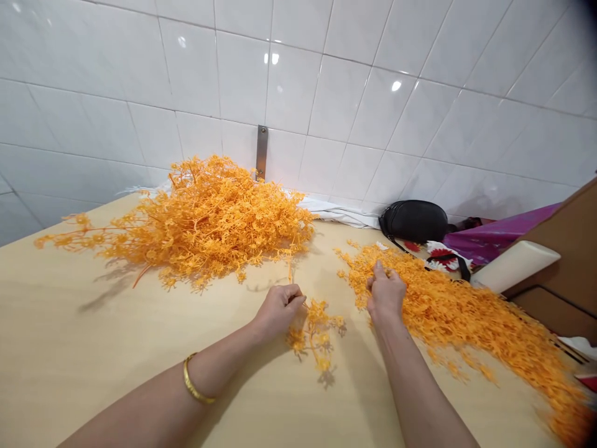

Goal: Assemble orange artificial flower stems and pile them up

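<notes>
My left hand [280, 311] is closed in a pinch on an orange artificial flower sprig [317, 336]. The sprig's thin stem sticks up past my fingers, and its small blossoms hang to the right over the table. Behind that hand stands a big bushy heap of orange flower stems [219, 218]. My right hand [388, 297] is at the left end of a long pile of loose orange blossoms [461, 311]. Its fingers are curled in with the thumb beside them; whatever they hold is hidden.
Everything lies on a pale wooden table [153, 354] against a white tiled wall [298, 81]. Along the back right are a black pouch [414, 221], purple cloth [504, 233], a cream roll [515, 266] and brown cardboard [564, 267]. A metal bracket [262, 152] rises behind the heap.
</notes>
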Motion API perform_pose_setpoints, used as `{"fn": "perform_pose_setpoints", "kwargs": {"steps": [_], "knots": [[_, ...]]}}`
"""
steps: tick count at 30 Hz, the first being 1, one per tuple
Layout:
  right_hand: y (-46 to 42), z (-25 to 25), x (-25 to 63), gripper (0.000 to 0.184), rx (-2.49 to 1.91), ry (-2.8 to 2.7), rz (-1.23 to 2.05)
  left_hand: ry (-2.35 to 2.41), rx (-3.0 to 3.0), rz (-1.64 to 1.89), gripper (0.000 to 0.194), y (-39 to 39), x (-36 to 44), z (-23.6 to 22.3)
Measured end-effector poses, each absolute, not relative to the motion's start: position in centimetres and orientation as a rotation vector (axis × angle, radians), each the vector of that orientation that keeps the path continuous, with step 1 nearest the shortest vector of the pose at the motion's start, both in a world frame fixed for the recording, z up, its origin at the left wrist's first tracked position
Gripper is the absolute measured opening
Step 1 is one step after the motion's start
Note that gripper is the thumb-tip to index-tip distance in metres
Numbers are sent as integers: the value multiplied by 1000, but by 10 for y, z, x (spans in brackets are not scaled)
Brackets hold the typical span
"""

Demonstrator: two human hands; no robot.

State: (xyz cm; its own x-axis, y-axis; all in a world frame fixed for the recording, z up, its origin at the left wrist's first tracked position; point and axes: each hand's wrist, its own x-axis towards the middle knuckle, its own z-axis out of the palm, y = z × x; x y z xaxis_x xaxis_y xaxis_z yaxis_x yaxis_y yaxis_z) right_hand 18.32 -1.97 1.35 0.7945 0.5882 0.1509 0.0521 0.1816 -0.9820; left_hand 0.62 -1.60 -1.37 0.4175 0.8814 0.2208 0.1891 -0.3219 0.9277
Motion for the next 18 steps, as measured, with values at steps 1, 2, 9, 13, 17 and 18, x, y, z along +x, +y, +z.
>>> {"fn": "perform_pose_setpoints", "kwargs": {"steps": [1,2,9,13,17,18], "knots": [[-19,14,188,26,-1345,-556,456,944,1727,971,25,-16,6,-15],[-19,14,190,23,-1334,-573,503,958,1683,975,24,-16,5,-15],[-24,17,181,29,-1247,-770,798,980,1529,950,20,-13,8,-12],[-35,25,174,28,-1261,-1175,752,997,1483,942,21,-13,9,-11],[-43,24,162,23,-1446,-1694,714,990,1471,981,22,-11,9,-11],[-43,23,161,20,-1478,-1750,714,990,1472,1001,22,-10,8,-11]]}}
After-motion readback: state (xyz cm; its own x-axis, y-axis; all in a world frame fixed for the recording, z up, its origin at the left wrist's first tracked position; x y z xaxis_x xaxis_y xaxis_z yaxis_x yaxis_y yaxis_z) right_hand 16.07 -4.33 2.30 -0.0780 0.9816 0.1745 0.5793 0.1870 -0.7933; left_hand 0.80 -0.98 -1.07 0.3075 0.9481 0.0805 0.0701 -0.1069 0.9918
